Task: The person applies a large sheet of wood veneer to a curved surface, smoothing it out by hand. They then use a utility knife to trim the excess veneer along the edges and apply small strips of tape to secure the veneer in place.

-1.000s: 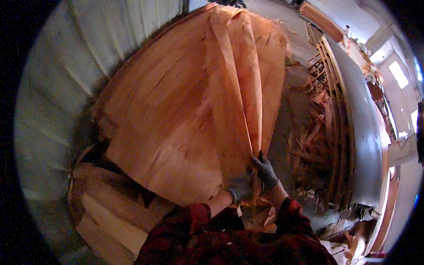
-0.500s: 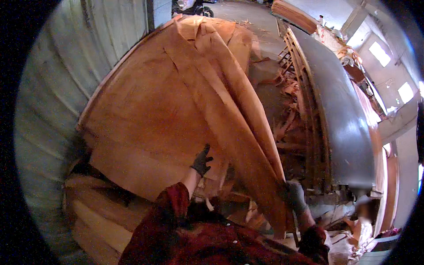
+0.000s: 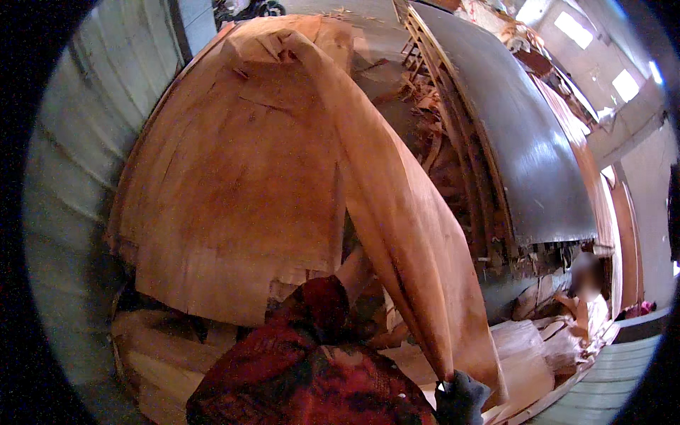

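Observation:
A long, thin brown wood veneer sheet (image 3: 425, 234) runs slantwise from the far end of a broad veneer stack (image 3: 234, 184) down toward my right side. It is folded lengthwise and lifted along its right part. My right hand (image 3: 462, 398), in a dark grey glove, is closed on the sheet's near end at the bottom. My left forearm (image 3: 354, 275) comes out of a red and dark sleeve and reaches toward the sheet's left edge. The left hand itself is hidden by the sheet, so its fingers do not show.
A corrugated metal wall (image 3: 78, 184) runs along the left. To the right, beyond scattered veneer scraps (image 3: 428, 113) and a wooden rack (image 3: 460, 120), lies a large dark, shiny panel (image 3: 524, 142). A blurred person (image 3: 586, 280) is at the lower right. More veneer (image 3: 170, 347) lies low at left.
My right hand has drawn the sheet's near end toward me and down. The sheet has swung rightward off part of the stack. My left hand has moved right, out of sight behind it.

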Motion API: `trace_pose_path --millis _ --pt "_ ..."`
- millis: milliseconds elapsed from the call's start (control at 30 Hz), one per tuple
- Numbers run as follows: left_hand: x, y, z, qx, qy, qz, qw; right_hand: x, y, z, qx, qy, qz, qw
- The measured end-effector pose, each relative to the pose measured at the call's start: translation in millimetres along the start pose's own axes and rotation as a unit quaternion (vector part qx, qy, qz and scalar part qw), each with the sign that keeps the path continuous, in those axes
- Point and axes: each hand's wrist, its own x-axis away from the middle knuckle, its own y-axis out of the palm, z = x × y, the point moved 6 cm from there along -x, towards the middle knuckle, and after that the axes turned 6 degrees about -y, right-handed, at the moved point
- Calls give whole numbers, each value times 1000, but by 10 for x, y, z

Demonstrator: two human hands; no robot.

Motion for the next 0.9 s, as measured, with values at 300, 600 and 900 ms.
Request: trace_pose_path --millis 300,600,900 --pt "-833 1288 -80 -37 -20 -41 998 -155 -470 989 -129 25 99 986" --pt "-2592 2926 -155 -51 -10 -134 990 -544 -586 2024 -181 143 176 957" --pt "-4493 4189 -10 -23 -9 -186 982 -1534 -884 2951 -182 137 197 954"
